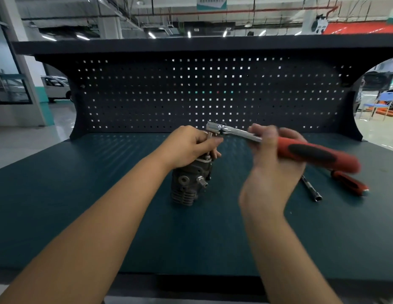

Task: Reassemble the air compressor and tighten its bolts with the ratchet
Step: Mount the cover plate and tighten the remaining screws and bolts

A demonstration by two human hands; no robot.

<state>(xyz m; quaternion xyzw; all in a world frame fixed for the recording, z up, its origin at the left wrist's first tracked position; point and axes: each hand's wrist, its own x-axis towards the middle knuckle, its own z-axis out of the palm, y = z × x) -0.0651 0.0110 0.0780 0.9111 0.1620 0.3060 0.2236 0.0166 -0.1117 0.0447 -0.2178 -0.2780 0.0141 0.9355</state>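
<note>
One air compressor (189, 183), a dark grey finned metal body, stands upright on the dark green workbench (81, 194), roughly in the middle of it.

My left hand (191, 143) sits directly above the compressor. Its fingers curl round a thin silver socket shaft (209, 137), which stands upright on the compressor's top.

Above the compressor and running off to its right is one ratchet (279, 148). Its chrome head sits on the top end of the shaft, and its red and black handle slants down to the right.

My right hand (272, 167), to the right of the compressor, grips the ratchet where the chrome shank meets the red grip, with its fingers wrapped over the top. This hand is blurred.

Further right of the compressor, two tools lie on the bench. One is a loose silver socket bar (311, 189). Just beyond it is a second red-handled tool (349, 183), partly hidden behind the ratchet handle.

That makes two red-handled tools and two silver shafts.

Behind the compressor rises one dark pegboard (213, 91) with rows of small square holes.

High above it hangs one white and teal sign (211, 2), its writing too blurred to read.

I can make out no brand marks on the tools or the compressor.
</note>
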